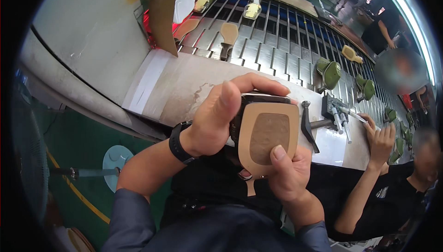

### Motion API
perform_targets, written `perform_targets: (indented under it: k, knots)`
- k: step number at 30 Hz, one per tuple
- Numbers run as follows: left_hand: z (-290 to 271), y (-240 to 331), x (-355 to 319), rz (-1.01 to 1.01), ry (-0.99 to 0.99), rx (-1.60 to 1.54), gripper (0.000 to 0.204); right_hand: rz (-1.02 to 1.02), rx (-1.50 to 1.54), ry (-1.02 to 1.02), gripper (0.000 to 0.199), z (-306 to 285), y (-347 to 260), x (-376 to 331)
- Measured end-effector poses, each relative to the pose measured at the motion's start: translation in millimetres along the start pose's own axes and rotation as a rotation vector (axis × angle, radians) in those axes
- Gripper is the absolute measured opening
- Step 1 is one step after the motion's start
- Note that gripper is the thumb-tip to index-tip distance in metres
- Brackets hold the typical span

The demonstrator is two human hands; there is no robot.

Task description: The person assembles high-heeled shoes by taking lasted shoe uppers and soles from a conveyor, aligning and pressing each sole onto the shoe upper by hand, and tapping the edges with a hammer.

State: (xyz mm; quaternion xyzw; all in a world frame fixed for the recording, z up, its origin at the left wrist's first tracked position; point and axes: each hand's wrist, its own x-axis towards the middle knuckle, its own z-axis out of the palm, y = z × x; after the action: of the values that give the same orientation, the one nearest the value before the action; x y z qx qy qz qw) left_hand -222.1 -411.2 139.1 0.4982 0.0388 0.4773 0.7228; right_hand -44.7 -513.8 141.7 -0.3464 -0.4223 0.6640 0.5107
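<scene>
I'm holding the tan sole (269, 134) in the right hand (290, 174) near the bench (184, 83), curving the left hand (213, 120), its grip unclear from here, round the far left side, and judging it light, stiff, smooth, best held by its rim.

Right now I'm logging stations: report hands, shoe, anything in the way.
Left hand cupped at dark shoe, thumb raised. Right hand gripping shoe, thumb on tan sole. Sole faces camera. Hammer on bench, right of shoe, not blocking.
</scene>
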Motion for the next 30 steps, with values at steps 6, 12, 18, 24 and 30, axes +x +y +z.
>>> perform_targets:
  k: [6, 12, 18, 24, 30]
  knots:
    - [-2, -3, -5, 0.013, -0.014, 0.241, 0.087, -0.036, -0.054, -0.015, 0.038, 1, 2, -1]
    - [-2, -4, -6, 0.041, -0.065, 0.295, 0.078, -0.105, -0.089, -0.019, 0.039, 1, 4, -2]
    - [-1, -2, -6, 0.062, -0.08, 0.335, 0.077, -0.063, -0.037, 0.011, 0.038, 5, 3, -3]
    - [7, 4, -10, -0.003, -0.019, 0.267, 0.067, -0.021, -0.011, 0.033, 0.035, 9, 2, -4]
    - [13, 8, -11, -0.072, 0.015, 0.266, 0.06, -0.019, -0.019, 0.053, 0.033, 9, 2, -6]
